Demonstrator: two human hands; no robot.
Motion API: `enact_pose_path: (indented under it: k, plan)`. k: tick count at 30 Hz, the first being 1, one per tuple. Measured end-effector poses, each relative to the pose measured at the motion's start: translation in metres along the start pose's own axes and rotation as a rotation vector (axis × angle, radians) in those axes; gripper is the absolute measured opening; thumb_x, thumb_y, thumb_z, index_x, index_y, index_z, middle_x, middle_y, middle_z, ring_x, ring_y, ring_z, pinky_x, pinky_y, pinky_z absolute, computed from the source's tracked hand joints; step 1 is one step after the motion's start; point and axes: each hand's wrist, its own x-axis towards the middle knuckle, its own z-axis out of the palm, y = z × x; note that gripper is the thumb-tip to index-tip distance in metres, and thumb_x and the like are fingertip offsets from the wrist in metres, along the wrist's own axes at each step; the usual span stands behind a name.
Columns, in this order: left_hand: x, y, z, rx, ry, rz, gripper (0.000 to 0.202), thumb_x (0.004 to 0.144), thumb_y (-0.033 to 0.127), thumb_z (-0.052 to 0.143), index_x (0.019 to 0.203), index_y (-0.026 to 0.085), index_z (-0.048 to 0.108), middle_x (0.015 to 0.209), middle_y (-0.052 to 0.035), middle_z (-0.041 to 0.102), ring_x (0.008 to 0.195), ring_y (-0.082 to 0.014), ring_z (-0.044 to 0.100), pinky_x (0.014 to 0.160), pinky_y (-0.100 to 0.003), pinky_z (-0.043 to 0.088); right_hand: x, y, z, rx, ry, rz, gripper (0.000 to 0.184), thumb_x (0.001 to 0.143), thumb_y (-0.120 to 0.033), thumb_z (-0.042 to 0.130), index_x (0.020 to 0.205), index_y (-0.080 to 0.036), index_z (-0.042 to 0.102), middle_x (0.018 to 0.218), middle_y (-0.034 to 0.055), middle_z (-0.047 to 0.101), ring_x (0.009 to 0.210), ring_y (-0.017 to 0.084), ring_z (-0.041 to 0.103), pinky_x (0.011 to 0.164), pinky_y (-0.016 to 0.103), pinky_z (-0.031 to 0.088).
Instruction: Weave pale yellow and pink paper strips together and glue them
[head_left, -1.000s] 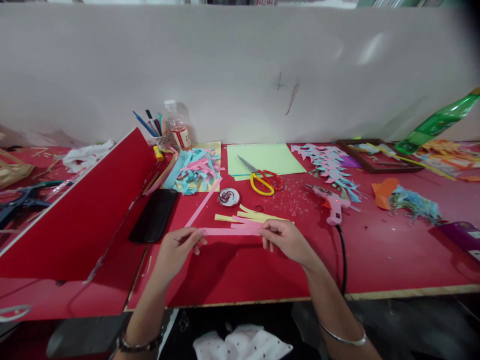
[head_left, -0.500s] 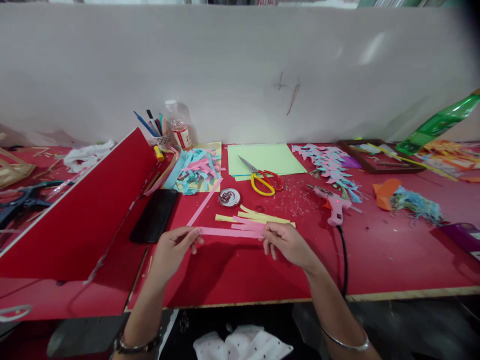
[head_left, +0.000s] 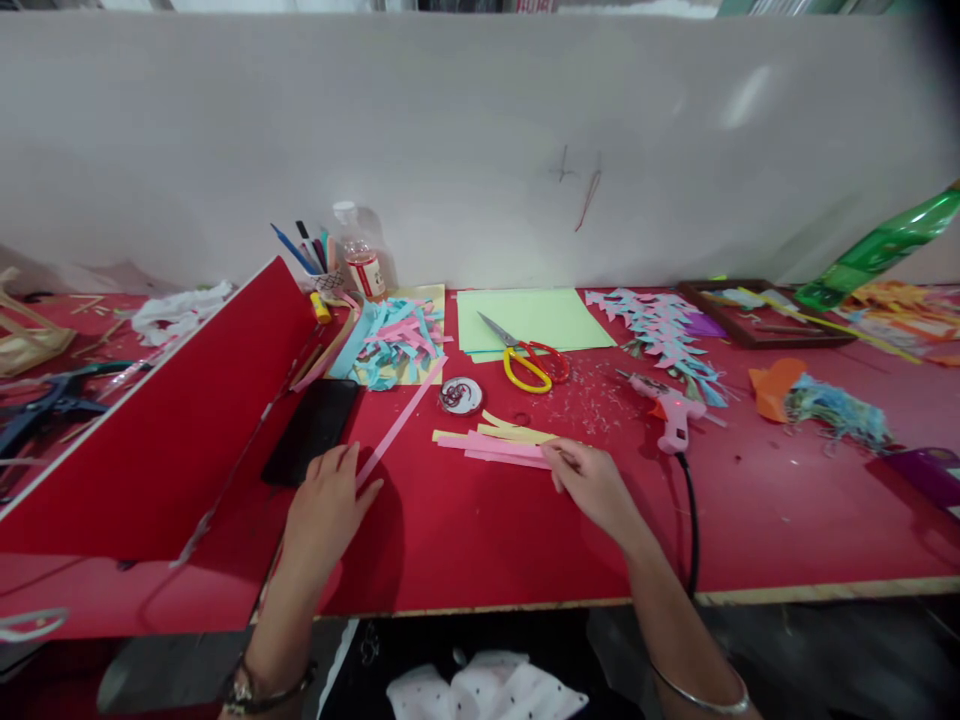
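Note:
My left hand (head_left: 324,505) lies on the red table (head_left: 480,540) with its fingers stretched out, their tips at the near end of a long pink paper strip (head_left: 399,420). My right hand (head_left: 592,485) rests on the right end of a small pile of pink and yellow paper strips (head_left: 491,442), fingers curled down onto the pink ones. Just left of my left hand lies a black phone (head_left: 310,429).
Yellow and red scissors (head_left: 525,362) lie on green paper (head_left: 529,317). A pink glue gun (head_left: 667,409) with a black cord sits to the right. A round tin (head_left: 460,395), a heap of cut strips (head_left: 394,338), a pen cup (head_left: 324,280), a bottle (head_left: 360,257) and a tilted red board (head_left: 165,430) stand left.
Both hands held a pink strip stretched between them; now it is down on the pile under my right hand. My left hand has let go and moved left to the long strip.

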Motion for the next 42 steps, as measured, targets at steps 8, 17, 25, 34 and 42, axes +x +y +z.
enact_pose_path:
  k: [8, 17, 25, 34, 42]
  plan:
    - [-0.017, 0.035, 0.006, 0.166, -0.121, 0.114, 0.036, 0.085, 0.017, 0.036, 0.118, 0.013, 0.05, 0.113, -0.0165, 0.053, 0.101, -0.0265, 0.05, 0.08, -0.036, 0.044, -0.001, -0.008, 0.009, -0.033, 0.262, -0.033, 0.029, 0.084, -0.039, 0.041, 0.09, -0.017, 0.059, 0.069, 0.0047, 0.064, 0.065, 0.017, 0.06, 0.058, 0.025, 0.043]
    - [-0.019, 0.034, -0.024, -0.488, -0.596, 0.226, 0.025, 0.082, 0.032, 0.043, 0.095, 0.022, 0.062, 0.087, -0.005, 0.065, 0.074, -0.0167, 0.06, 0.067, -0.023, 0.044, 0.011, -0.061, 0.047, -0.336, -0.351, -0.553, 0.046, 0.08, -0.033, 0.053, 0.121, -0.013, 0.046, 0.122, 0.0143, 0.051, 0.114, 0.025, 0.045, 0.093, 0.038, 0.038]
    - [-0.014, 0.024, -0.033, -0.543, -0.475, 0.166, 0.029, 0.081, 0.035, 0.044, 0.103, 0.024, 0.06, 0.105, -0.0063, 0.063, 0.09, -0.0184, 0.059, 0.074, -0.024, 0.044, 0.063, -0.076, 0.083, -0.549, -0.403, -0.513, 0.086, 0.071, -0.046, 0.06, 0.133, 0.001, 0.026, 0.137, 0.0252, 0.031, 0.129, 0.034, 0.023, 0.103, 0.047, 0.025]
    - [-0.014, 0.021, -0.029, -0.586, -0.453, 0.181, 0.031, 0.082, 0.037, 0.044, 0.104, 0.023, 0.059, 0.106, -0.0072, 0.063, 0.094, -0.0193, 0.058, 0.082, -0.027, 0.044, 0.055, -0.068, 0.097, -0.491, -0.218, -0.528, 0.05, 0.08, -0.027, 0.054, 0.126, -0.016, 0.039, 0.121, 0.0148, 0.054, 0.12, 0.024, 0.04, 0.1, 0.06, -0.001]
    - [-0.012, 0.025, -0.038, -0.607, -0.348, 0.199, 0.028, 0.084, 0.035, 0.041, 0.101, 0.022, 0.06, 0.098, -0.0043, 0.065, 0.09, -0.0171, 0.059, 0.081, -0.024, 0.044, 0.062, -0.069, 0.099, -0.519, -0.166, -0.643, 0.019, 0.084, -0.01, 0.043, 0.085, -0.019, 0.06, 0.085, 0.0048, 0.065, 0.091, 0.019, 0.053, 0.095, 0.053, 0.018]
